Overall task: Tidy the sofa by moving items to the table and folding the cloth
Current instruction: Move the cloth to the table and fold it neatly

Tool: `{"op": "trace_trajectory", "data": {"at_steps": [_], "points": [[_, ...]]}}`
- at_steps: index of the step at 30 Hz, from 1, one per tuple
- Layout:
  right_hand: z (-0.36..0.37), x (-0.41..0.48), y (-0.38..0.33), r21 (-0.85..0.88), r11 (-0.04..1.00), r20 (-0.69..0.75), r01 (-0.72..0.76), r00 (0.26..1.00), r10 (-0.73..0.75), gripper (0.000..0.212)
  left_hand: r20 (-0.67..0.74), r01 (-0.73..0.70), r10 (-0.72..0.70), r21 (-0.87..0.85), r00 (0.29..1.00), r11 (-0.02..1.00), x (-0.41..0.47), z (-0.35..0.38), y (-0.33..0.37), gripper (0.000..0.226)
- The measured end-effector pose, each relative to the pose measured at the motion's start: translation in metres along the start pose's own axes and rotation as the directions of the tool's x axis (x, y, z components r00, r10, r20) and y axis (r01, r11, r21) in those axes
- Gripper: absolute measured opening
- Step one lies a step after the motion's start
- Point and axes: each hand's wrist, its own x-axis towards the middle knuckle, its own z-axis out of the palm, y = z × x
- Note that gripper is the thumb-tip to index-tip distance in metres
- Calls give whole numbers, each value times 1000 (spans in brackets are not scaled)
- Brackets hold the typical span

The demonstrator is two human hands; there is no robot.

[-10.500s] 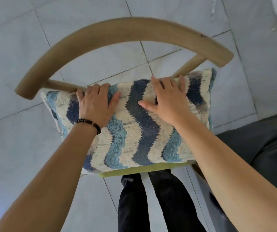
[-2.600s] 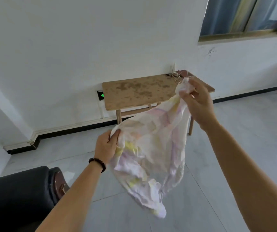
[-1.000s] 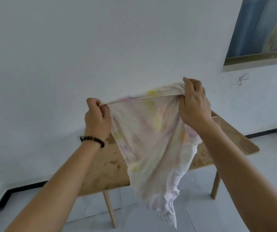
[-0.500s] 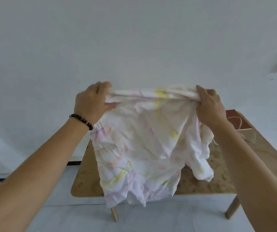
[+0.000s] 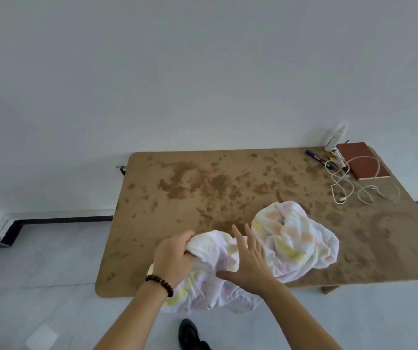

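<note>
Left hand (image 5: pixel 175 258): your fingers are curled tight on a bunched fold of the cloth (image 5: pixel 286 238), a beaded bracelet (image 5: pixel 160 284) at the wrist.
Right hand (image 5: pixel 249 263): your palm lies flat with fingers spread, pressing on the cloth and gripping nothing.
Cloth: white with pale yellow, pink and orange patches, it sits crumpled on the near part of the bench (image 5: pixel 203 188), one part hanging over the near edge.
Writing: the pen (image 5: pixel 318 159) has a label too small to read.
Far right corner: a red-brown notebook (image 5: pixel 362 160), a white cable (image 5: pixel 354 188) looped over it, and a small white bottle (image 5: pixel 334 138).
Surface: brown, blotched with darker stains.
Room: white wall, dark skirting, pale tiled floor; your black shoe (image 5: pixel 190 334) below.
</note>
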Motion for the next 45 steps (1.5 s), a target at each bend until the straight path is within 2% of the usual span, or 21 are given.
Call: {"op": "trace_trajectory", "data": {"at_steps": [3,5,7,10,12,14,17,19,21,23,25,27,29,30,32,34,36,39,41,43,45], "points": [[20,29,-13,5,998,-8,-60,998,60,122,-35,-64,64,-18,997,998,16,-7,-5,15],[29,43,-1,-80,983,-2,-167,986,168,114,-1,-36,36,78,999,996,22,-2,-29,15],[39,48,18,-157,939,45,-308,947,318,110,120,90,-120,235,985,968,22,10,-62,29],[56,42,45,-242,852,66,-464,869,491,102,302,276,-411,401,860,873,11,25,-115,63],[64,33,60,-239,832,52,-501,849,526,96,358,309,-480,439,801,844,-1,35,-136,86],[68,24,71,-187,838,-30,-513,856,517,96,400,293,-493,465,772,836,-9,45,-143,96],[62,22,79,-112,846,-159,-521,850,502,108,414,315,-508,450,755,835,-14,56,-141,82],[57,29,87,-165,821,-139,-547,837,529,120,385,405,-557,408,736,818,-16,59,-142,75],[50,41,93,-113,800,-66,-589,808,586,124,367,463,-607,411,705,786,-17,58,-146,69],[40,52,96,-65,816,19,-574,817,576,102,382,470,-636,445,671,763,-16,53,-149,43],[24,59,92,-173,843,103,-509,842,530,59,379,476,-646,453,663,754,-12,43,-144,23],[1,62,81,-202,872,136,-446,869,476,42,289,449,-611,466,737,762,0,24,-131,12],[-29,65,65,-137,923,92,-359,923,373,40,122,389,-503,490,856,781,23,-5,-108,5],[-49,68,54,-121,944,30,-306,950,312,37,25,363,-429,492,903,792,37,-22,-94,8],[-97,73,29,-114,972,-178,-207,966,185,26,-150,341,-308,486,939,805,64,-58,-61,15],[-154,72,-2,-114,987,-382,-111,922,60,17,-307,336,-212,443,928,831,87,-98,-22,28],[-212,67,-31,-144,989,-526,-22,849,-58,15,-476,306,-75,428,876,850,104,-142,27,46],[-289,51,-67,-195,975,-711,108,669,-216,27,-684,239,195,485,702,841,109,-203,103,54],[-326,38,-83,-218,958,-795,184,536,-284,36,-739,236,308,530,599,814,106,-232,138,50],[-347,27,-88,-226,942,-837,247,445,-317,47,-735,252,339,564,587,787,102,-246,155,52],[-348,26,-83,-225,930,-837,291,430,-337,57,-703,274,289,571,650,774,98,-242,155,57]]}}
